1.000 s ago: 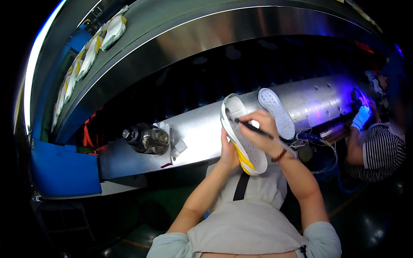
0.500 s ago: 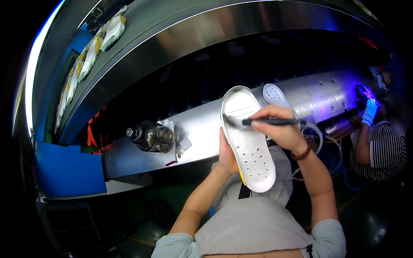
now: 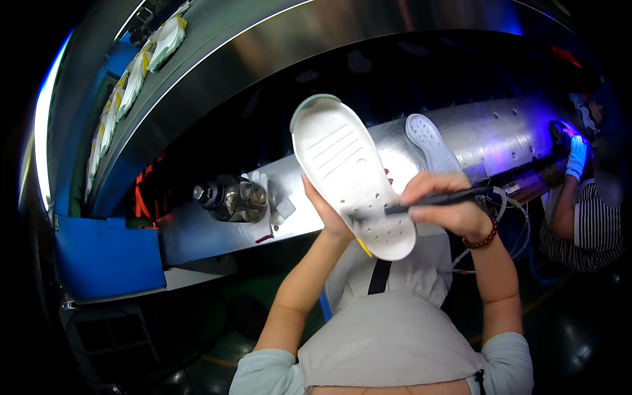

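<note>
My left hand (image 3: 324,209) grips a white shoe sole (image 3: 339,155) by its left side, tilting it toward me. The sole has grooves across its far part, small holes at the near part and a yellow patch on its left edge. My right hand (image 3: 454,217) is closed round a slim black-handled brush (image 3: 397,210), with a white hose close behind it. The brush's blurred tip touches the sole near the holes. A pale grey insole-shaped piece with holes (image 3: 431,145) lies on the metal bench beyond my right hand.
A dark see-through bottle (image 3: 238,199) lies on the metal bench (image 3: 194,237), beside a small grey block (image 3: 285,208). A conveyor (image 3: 217,29) with pale wrapped shoes curves behind. At right, a co-worker's blue-gloved hand (image 3: 577,157) works under violet light. Tubes (image 3: 503,204) hang nearby.
The sole has shifted up and to the left and turned, its far end tipping left. My right hand has brought the brush tip from the sole's far part down to the holed part.
</note>
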`<action>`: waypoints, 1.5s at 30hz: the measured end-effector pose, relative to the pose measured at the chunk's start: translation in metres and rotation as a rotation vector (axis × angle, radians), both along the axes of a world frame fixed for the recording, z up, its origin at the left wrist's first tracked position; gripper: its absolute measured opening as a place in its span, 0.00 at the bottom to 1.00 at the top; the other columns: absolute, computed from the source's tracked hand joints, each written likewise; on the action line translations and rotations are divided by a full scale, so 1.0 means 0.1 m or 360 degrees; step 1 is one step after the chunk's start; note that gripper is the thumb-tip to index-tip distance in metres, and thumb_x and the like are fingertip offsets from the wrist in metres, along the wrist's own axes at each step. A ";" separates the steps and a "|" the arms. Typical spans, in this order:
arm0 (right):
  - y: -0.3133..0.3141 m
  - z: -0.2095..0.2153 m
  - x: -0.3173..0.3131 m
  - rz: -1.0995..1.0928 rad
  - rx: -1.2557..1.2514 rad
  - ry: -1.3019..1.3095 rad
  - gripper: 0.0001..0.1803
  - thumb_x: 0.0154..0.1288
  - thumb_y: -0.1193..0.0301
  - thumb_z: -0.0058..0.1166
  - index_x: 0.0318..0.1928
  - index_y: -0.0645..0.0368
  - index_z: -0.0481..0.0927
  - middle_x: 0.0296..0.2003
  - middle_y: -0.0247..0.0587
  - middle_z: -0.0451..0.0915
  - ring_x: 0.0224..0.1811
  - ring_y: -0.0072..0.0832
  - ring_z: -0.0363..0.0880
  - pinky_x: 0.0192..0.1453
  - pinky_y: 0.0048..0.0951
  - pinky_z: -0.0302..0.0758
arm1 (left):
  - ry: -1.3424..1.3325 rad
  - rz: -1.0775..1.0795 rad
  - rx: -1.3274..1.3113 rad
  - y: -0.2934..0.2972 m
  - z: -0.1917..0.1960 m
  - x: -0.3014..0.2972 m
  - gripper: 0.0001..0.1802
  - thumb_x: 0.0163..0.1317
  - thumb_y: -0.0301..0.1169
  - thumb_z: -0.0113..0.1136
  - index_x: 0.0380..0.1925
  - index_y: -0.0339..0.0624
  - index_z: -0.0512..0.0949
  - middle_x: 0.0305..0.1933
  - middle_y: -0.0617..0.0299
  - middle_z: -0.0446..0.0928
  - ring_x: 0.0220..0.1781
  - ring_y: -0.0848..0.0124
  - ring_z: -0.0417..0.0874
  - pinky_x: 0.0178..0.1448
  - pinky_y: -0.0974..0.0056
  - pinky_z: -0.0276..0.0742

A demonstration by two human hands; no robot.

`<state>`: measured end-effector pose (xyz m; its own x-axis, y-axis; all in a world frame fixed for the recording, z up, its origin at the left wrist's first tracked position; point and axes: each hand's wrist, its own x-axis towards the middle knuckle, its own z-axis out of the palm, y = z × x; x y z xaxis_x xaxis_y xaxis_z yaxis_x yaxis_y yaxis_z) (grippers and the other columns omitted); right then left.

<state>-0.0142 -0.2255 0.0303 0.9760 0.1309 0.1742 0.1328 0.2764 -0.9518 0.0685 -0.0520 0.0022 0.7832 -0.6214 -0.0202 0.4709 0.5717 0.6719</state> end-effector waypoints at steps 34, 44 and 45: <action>0.05 0.06 -0.02 -0.0164 -0.0198 -0.0275 0.09 0.43 0.81 0.58 0.30 0.64 0.79 0.31 0.44 0.79 0.35 0.27 0.78 0.43 0.23 0.73 | 0.0091 -0.0294 -0.0567 -0.16 0.19 0.07 0.49 0.46 0.67 0.41 0.60 0.44 0.48 0.56 0.50 0.60 0.53 0.52 0.68 0.48 0.43 0.70; -0.17 -0.03 0.00 0.0255 -0.0420 -0.0292 0.09 0.45 0.80 0.57 0.32 0.65 0.78 0.33 0.44 0.79 0.35 0.27 0.78 0.41 0.22 0.74 | -0.0061 -0.0590 0.0179 0.04 0.18 0.24 0.35 0.57 0.55 0.37 0.59 0.44 0.54 0.57 0.49 0.62 0.56 0.56 0.67 0.56 0.53 0.67; -0.19 -0.01 0.00 0.0375 -0.0382 -0.0349 0.09 0.46 0.79 0.58 0.32 0.65 0.78 0.33 0.46 0.79 0.36 0.29 0.78 0.43 0.23 0.74 | -0.0103 -0.0642 0.0310 0.06 0.19 0.25 0.35 0.58 0.54 0.37 0.58 0.43 0.54 0.56 0.49 0.62 0.56 0.57 0.67 0.55 0.53 0.68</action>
